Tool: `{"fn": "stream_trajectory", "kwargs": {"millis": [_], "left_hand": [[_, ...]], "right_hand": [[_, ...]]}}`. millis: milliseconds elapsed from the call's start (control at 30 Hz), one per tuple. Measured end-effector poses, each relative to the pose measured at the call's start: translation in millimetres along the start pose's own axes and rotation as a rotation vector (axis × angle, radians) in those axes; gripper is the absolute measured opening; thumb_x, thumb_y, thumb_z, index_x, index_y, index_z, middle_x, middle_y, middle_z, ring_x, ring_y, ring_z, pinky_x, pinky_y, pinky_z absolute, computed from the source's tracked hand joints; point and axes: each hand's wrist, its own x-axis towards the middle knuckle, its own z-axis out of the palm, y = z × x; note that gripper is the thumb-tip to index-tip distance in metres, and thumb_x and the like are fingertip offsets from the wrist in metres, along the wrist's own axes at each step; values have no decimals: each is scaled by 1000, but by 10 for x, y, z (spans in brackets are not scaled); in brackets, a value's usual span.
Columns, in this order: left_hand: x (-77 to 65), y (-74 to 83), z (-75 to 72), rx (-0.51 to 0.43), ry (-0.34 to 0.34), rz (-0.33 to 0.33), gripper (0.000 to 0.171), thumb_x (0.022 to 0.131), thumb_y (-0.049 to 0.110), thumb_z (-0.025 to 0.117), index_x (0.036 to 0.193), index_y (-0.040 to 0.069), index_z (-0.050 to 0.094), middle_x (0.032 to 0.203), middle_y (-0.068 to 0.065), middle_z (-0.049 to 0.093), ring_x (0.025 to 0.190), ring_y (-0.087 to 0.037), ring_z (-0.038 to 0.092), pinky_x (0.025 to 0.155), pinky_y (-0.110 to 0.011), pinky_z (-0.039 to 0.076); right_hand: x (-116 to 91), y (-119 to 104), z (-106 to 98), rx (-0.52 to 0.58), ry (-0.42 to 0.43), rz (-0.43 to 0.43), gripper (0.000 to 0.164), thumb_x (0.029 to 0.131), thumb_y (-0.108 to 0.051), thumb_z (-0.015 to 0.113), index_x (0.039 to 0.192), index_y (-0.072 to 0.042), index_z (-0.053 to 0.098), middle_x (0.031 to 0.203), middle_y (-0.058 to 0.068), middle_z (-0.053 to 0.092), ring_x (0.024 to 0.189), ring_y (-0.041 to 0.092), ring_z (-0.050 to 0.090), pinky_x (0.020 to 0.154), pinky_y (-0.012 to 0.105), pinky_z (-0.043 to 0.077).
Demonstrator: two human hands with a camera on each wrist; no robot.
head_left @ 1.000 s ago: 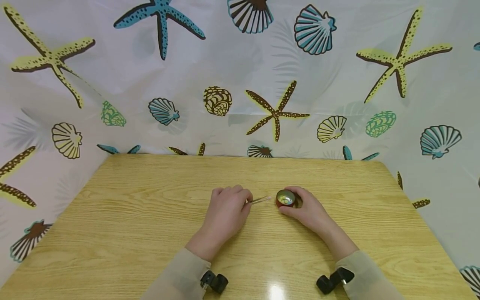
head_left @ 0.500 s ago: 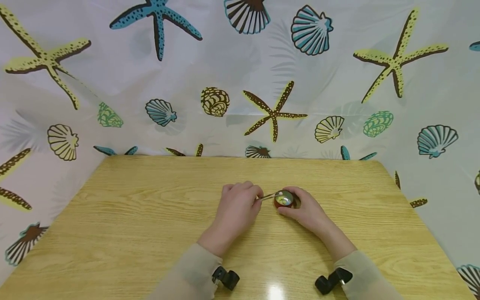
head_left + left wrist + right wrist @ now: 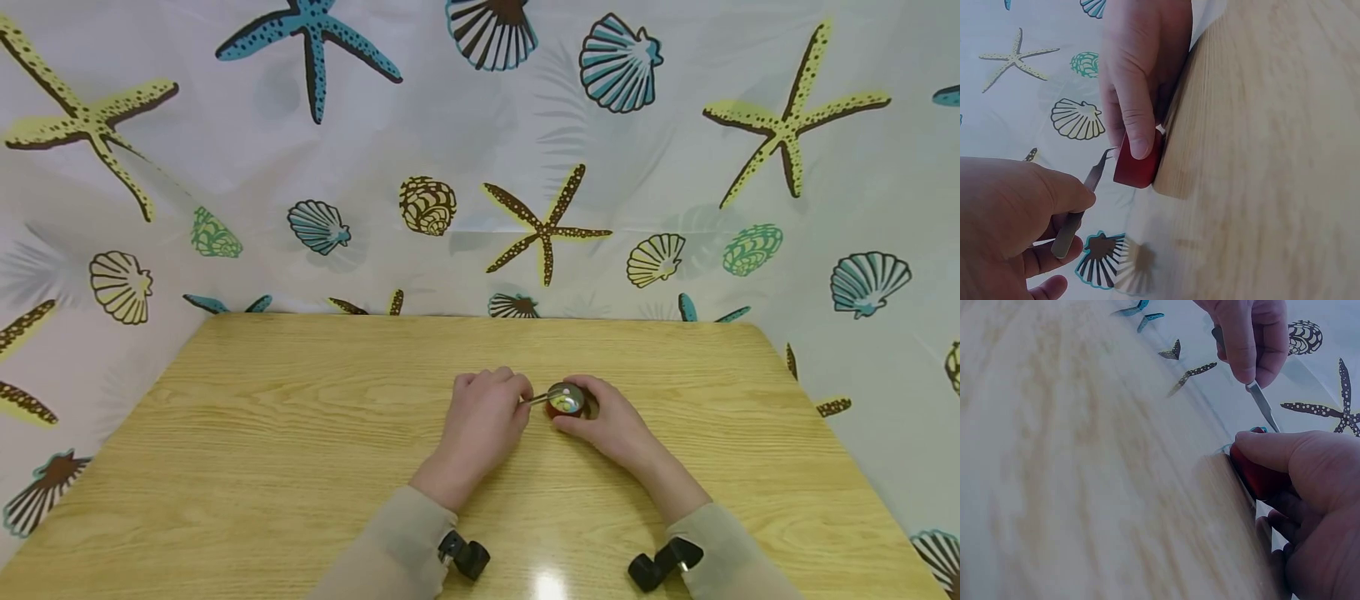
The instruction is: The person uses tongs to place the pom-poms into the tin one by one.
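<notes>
My left hand [image 3: 483, 429] pinches metal tweezers [image 3: 1094, 177] between thumb and fingers, their bent tips pointing right. The tips reach over the mouth of a small round tin [image 3: 565, 408], red outside and silvery inside. A small whitish bit shows at the tips in the head view, and something yellowish shows inside the tin. With thumb and fingers round its right side, my right hand [image 3: 611, 421] holds the tin upright at the tabletop. In the left wrist view, the thumb lies along the tin's red wall [image 3: 1135, 172].
The wood-grain table [image 3: 315, 417] spreads around both hands. Behind and at the sides hangs a pale cloth [image 3: 375, 150] printed with starfish and shells. A black wrist mount [image 3: 465, 554] sits on the left sleeve, another black mount [image 3: 666, 564] on the right.
My left hand has moved right, bringing the tweezers' tips from beside the tin to over its opening. My right hand keeps its hold on the tin; the head view has shifted slightly.
</notes>
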Motion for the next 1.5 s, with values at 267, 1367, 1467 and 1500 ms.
{"fn": "stream_trajectory", "kwargs": {"millis": [267,1367,1467,1500], "left_hand": [[-6,-7,5,17,6,-9,6,102,20,84,107,20,81,101,4,74,95,-23,71,103,-54,48],[-260,-694,-211,-1,51,-147,8,100,15,84,107,18,81,93,2,72,86,-24,69,101,-62,48],[-237,-740,-179,2,47,-157,8,100,15,84,107,18,82,95,1,73,89,-26,69,100,-62,49],[-226,-754,-167,3,45,-161,8,100,16,84,108,18,82,95,1,73,89,-27,69,99,-61,49]], "right_hand": [[-4,-24,14,2,-2,-5,62,100,-26,87,152,-6,60,150,16,63,146,37,54,124,60,37],[-30,-22,28,-31,3,-1,64,100,-28,86,153,-6,60,153,19,61,146,40,53,123,61,38],[-28,-12,30,-30,2,-4,64,100,-29,86,154,-6,59,153,18,61,146,40,53,123,61,38],[-25,-12,31,-30,2,-5,64,100,-29,86,154,-6,59,153,18,61,147,40,53,123,61,38]]}}
